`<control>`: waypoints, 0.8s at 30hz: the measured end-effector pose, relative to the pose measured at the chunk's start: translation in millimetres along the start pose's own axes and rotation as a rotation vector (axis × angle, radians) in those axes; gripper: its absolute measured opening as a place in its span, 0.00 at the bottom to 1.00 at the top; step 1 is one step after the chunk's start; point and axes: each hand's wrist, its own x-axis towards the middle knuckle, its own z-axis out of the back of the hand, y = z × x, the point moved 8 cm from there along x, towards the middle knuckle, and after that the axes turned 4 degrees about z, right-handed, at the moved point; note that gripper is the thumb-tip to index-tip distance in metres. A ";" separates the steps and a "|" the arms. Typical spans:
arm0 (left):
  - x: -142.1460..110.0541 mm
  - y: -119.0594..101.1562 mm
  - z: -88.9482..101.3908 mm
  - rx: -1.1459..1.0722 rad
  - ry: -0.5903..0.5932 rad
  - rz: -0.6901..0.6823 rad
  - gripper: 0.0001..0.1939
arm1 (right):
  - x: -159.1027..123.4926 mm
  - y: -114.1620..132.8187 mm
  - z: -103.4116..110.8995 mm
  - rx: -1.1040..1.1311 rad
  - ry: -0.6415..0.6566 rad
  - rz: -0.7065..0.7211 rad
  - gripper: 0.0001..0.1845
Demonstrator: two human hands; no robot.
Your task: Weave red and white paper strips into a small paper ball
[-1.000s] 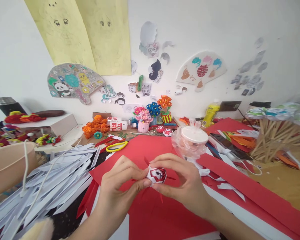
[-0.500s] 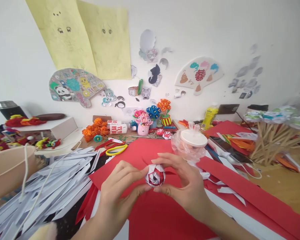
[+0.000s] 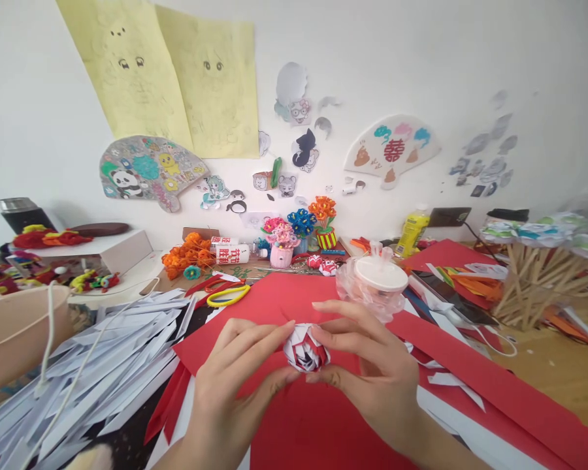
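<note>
Between both hands is a small folded paper ball in red and white, with a dark hollow showing at its front. My left hand pinches it from the left, fingertips on top and thumb below. From the right, my right hand grips the same ball with thumb and index finger; its other fingers are partly raised. Under the hands lies a large sheet of red paper. Folded white paper strips are heaped to the left.
Yellow-handled scissors lie behind my left hand. A lidded container in clear plastic stands behind my right hand. Small flower pots line the wall. A pinkish bin is at far left, sticks with paper tops at right.
The paper ball has turned a little between my fingers, so its hollow faces lower. My right index finger has moved down onto its upper right side. The camera view has shifted slightly.
</note>
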 end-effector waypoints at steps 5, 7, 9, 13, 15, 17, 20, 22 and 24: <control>0.9 -1.6 -1.4 -0.004 0.009 -0.031 0.17 | 0.8 5.6 -3.0 0.027 -0.005 0.045 0.22; 0.5 -1.8 -1.6 -0.007 0.009 -0.035 0.17 | 0.0 7.9 -3.2 -0.006 -0.024 0.065 0.22; -0.2 -2.8 -1.1 -0.007 -0.001 -0.038 0.19 | -1.0 8.3 -3.5 -0.028 -0.041 0.060 0.21; -1.6 -5.1 -0.7 0.023 -0.028 -0.018 0.18 | -1.9 5.0 -5.7 0.009 -0.037 0.014 0.21; -1.9 -6.5 -0.8 0.028 -0.034 -0.013 0.17 | -2.1 2.5 -6.4 0.036 -0.028 -0.011 0.20; -1.7 -7.7 -0.8 0.017 -0.038 -0.018 0.17 | -2.5 0.2 -5.9 0.059 -0.031 -0.032 0.20; -0.6 -7.6 -1.4 -0.003 -0.034 -0.019 0.17 | -3.3 -1.5 -3.9 0.070 -0.044 -0.051 0.19; 0.2 -7.0 -2.6 -0.013 -0.024 -0.013 0.16 | -3.7 -0.5 -1.9 0.039 -0.057 -0.045 0.19; 0.7 -6.2 -3.7 -0.026 -0.017 -0.002 0.15 | -3.6 1.9 -0.2 0.003 -0.070 -0.027 0.20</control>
